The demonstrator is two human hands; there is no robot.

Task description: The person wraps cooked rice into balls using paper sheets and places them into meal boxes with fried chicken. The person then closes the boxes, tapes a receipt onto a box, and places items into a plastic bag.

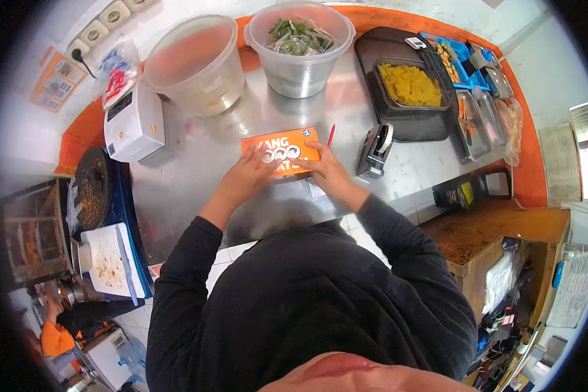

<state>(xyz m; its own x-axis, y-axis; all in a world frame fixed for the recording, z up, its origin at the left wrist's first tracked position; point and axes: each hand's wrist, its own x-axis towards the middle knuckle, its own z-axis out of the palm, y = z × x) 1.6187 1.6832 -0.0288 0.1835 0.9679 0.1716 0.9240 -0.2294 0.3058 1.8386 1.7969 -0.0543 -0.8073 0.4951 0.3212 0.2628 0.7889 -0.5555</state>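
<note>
An orange printed cardboard box (pixel 280 153) lies closed on the stainless steel table (pixel 196 196) before me. My left hand (pixel 245 177) rests its spread fingers on the box's left part. My right hand (pixel 329 171) lies over its right edge, with fingers apart on the lid. Just right of the box is a red pen (pixel 331 135), and farther right stands a black tape dispenser (pixel 374 153) with a roll of tape. A small piece of white paper (pixel 315 188) shows below the box, near my right hand.
Behind are an empty plastic tub (pixel 196 68) and a tub of bagged greens (pixel 300 73). A white label printer (pixel 134 125) stands left. To the right, a tray of yellow food (pixel 411 85) sits on a black case. A knife (pixel 126 264) lies on a white cutting board (pixel 105 267); a person's orange sleeve (pixel 56 339) shows lower left.
</note>
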